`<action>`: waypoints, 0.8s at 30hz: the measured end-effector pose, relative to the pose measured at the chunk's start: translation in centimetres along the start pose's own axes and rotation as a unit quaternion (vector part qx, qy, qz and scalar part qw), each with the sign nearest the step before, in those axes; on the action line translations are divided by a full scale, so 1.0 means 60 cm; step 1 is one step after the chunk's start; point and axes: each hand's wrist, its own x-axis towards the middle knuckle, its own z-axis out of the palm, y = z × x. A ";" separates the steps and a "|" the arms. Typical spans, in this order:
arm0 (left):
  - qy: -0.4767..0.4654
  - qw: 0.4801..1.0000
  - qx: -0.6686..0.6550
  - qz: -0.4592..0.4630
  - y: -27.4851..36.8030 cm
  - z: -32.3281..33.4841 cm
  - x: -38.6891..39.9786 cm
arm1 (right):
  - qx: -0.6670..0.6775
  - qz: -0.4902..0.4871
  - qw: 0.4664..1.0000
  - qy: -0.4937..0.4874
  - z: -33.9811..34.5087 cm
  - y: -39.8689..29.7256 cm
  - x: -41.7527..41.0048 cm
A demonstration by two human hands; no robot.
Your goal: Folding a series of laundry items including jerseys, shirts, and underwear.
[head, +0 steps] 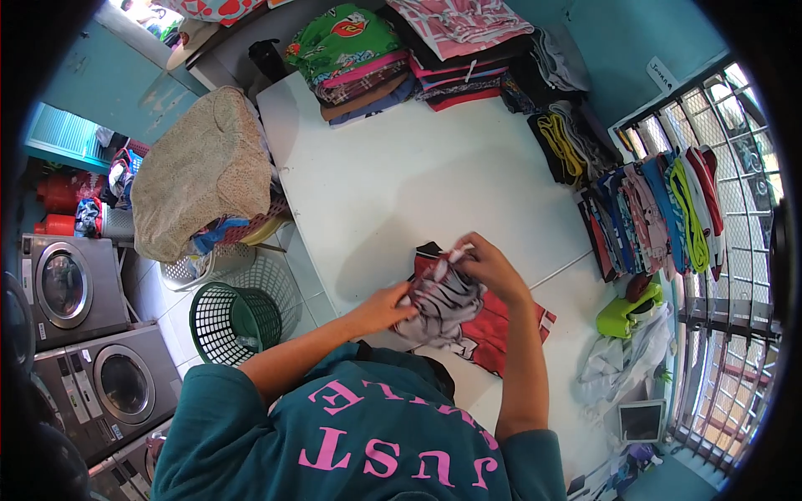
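Between my two hands is a bunched grey-and-black patterned garment (442, 313), with some red near its top. My left hand (398, 305) grips its left side. Pinched in the fingers of my right hand (482, 263) is its upper edge, where a whitish strip shows. Beneath it a red garment with black and white parts (492, 332) lies spread on the white table (376, 188). The bunched cloth hides much of the red one.
Folded clothes in stacks (357, 69) line the table's far edge. More folded clothes (651, 213) stand along the barred window. A green dispenser (630, 310) and plastic bags (620, 369) sit at right. Left are a green basket (235, 322), a cloth-covered pile (203, 178) and front-loading machines (122, 383).
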 end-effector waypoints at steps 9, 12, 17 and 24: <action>0.201 0.937 0.273 -0.077 -0.042 0.007 0.002 | -0.486 0.007 0.850 0.205 0.070 0.070 0.078; 0.157 0.933 0.307 -0.105 -0.048 0.016 0.015 | -0.503 0.091 0.846 0.149 0.071 0.080 0.088; 0.159 0.920 0.358 0.024 -0.081 0.021 0.012 | -0.424 -0.040 0.899 0.100 0.055 0.091 0.080; 0.120 0.992 -0.004 -0.043 -0.024 -0.043 0.020 | 0.045 -0.024 0.999 -0.014 -0.002 0.029 0.071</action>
